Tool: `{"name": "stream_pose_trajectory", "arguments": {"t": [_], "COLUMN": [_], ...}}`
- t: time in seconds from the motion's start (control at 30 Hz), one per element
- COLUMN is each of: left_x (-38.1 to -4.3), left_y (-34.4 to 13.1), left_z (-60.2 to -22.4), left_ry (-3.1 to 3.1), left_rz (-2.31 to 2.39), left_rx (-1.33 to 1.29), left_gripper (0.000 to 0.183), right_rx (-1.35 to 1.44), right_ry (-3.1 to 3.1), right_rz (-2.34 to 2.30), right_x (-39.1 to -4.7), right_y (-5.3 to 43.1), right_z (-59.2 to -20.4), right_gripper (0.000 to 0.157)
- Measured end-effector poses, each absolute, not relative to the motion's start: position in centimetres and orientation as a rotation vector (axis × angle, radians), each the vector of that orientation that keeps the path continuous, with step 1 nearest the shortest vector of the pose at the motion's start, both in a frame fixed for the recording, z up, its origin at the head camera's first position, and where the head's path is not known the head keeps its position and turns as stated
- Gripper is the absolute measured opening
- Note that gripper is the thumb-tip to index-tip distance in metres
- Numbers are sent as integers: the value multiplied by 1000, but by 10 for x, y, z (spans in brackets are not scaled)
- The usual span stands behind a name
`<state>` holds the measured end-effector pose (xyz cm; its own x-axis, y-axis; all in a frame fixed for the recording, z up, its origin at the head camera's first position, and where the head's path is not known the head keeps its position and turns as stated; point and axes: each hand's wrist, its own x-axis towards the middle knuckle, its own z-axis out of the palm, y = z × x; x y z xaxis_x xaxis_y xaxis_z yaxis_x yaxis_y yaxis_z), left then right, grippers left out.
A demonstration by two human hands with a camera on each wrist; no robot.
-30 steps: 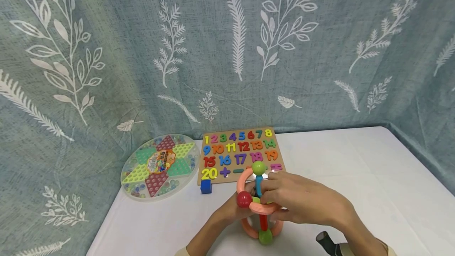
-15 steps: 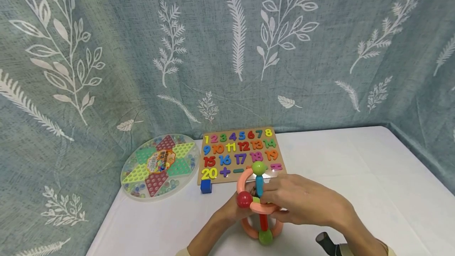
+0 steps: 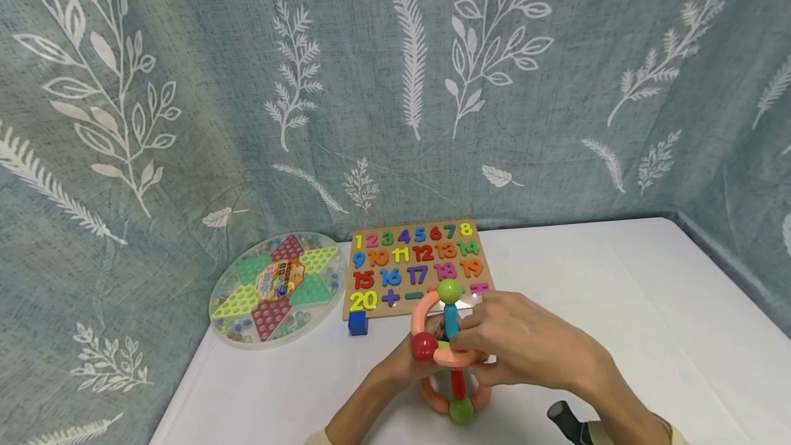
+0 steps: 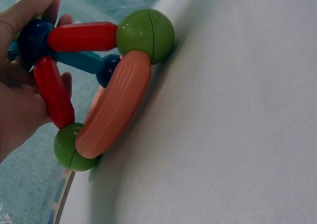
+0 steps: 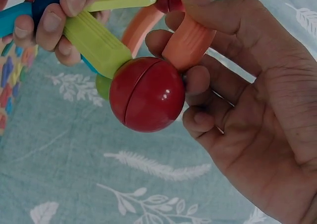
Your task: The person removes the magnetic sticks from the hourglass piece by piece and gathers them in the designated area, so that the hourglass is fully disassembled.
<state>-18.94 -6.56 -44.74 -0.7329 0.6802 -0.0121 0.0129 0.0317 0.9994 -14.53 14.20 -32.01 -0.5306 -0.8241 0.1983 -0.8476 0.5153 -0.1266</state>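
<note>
A ball-and-rod frame is held between two hands at the lower centre of the head view, and most of its building appears to be done. A hub at the dark blue ball is joined by red rods to two green balls, which are bridged by a curved orange rod at the centre left of the left-wrist view. The hub is gripped by the left hand, its fingers being curled around it at upper left of the right-wrist view. Another curved rod is pinched between thumb and fingers of the right hand. One end is set against the red ball; the other is covered by the thumb, so whether it is seated cannot be told. That join seems the step in hand; its release is not yet made. Whether further parts are needed is not shown.
</note>
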Motion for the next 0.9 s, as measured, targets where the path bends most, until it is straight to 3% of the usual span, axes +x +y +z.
{"name": "stream_pose_trajectory", "arguments": {"t": [0.17, 0.37, 0.67, 0.9], "left_x": [-188, -188, -189, -186], "left_y": [-65, -66, -64, -59], "left_z": [-447, -449, -446, -442], "left_ry": [1813, 1778, 1743, 1799], "left_rz": [1759, 1805, 1796, 1780], "left_rx": [692, 727, 747, 683], "left_gripper": [55, 47, 58, 33], "right_rx": [1492, 1543, 1547, 1302], "right_ry": [-2613, -2655, -2471, -2656], "right_rz": [365, 374, 580, 690], "right_x": [-145, -143, -149, -167], "right_y": [143, 143, 160, 185], "right_z": [-321, -318, -314, -310], "right_gripper": [14, 25, 20, 22]}}
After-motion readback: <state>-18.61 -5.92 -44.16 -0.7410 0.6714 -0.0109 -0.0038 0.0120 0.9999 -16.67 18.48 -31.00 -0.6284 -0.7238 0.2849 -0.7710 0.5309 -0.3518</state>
